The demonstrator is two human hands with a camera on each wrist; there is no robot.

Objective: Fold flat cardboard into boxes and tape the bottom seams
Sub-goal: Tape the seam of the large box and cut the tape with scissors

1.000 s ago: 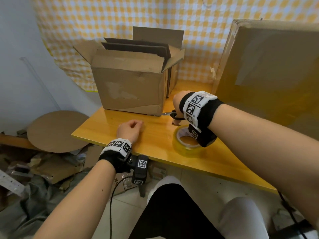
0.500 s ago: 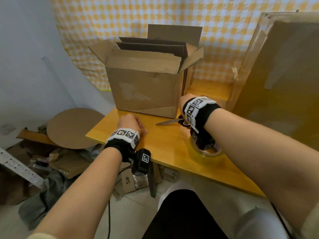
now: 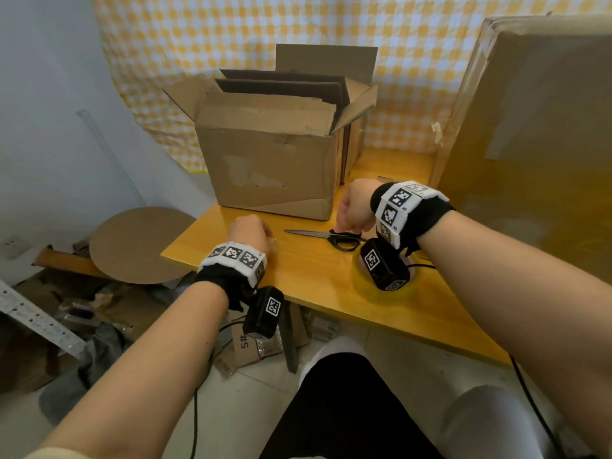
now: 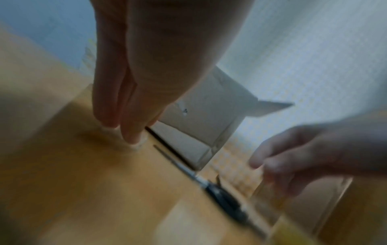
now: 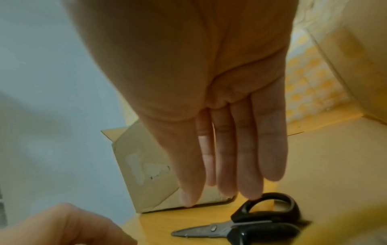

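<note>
An open cardboard box [image 3: 271,167] stands on the yellow table [image 3: 314,286], with flat cardboard sheets [image 3: 281,84] upright inside it. Black-handled scissors [image 3: 331,236] lie closed on the table in front of the box's right corner. My right hand [image 3: 352,207] hovers over their handles with straight fingers [image 5: 230,157]; the tips are at the handle loop [image 5: 270,207] and grip nothing. My left hand [image 3: 251,231] rests its fingertips [image 4: 130,132] on the table left of the blade tip. A roll of clear tape [image 3: 361,284] lies under my right wrist.
A large cardboard box [image 3: 530,127] fills the table's right side. A round cardboard disc [image 3: 142,243] and scrap cardboard lie on the floor at the left. A checked cloth [image 3: 414,77] hangs behind. My knees are below the table's front edge.
My right hand has laid the scissors flat on the table and opened off their handles. The left hand has stayed on the table. The view has moved closer.
</note>
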